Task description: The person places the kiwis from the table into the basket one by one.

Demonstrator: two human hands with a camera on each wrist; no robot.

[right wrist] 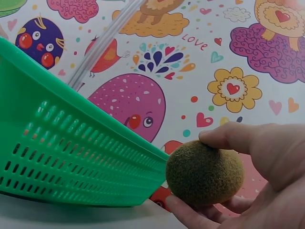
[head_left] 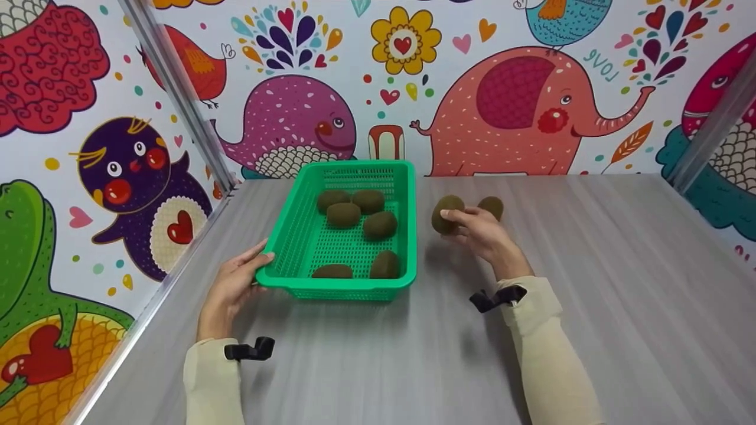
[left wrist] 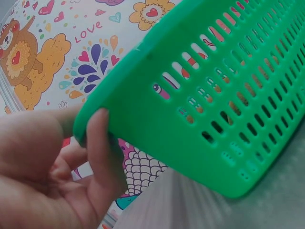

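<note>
A green plastic basket with slotted walls stands on the table, and several brown kiwis lie inside it. My left hand pinches the basket's rim at its near left corner, thumb and fingers on either side of the edge. To the right of the basket, my right hand holds a fuzzy kiwi between thumb and fingers, above the table. Another kiwi shows just behind that hand, partly hidden by it.
The grey wood-grain table reaches back to a wall printed with cartoon animals. Metal posts stand at the left and right corners. A black wrist mount sits on each sleeve.
</note>
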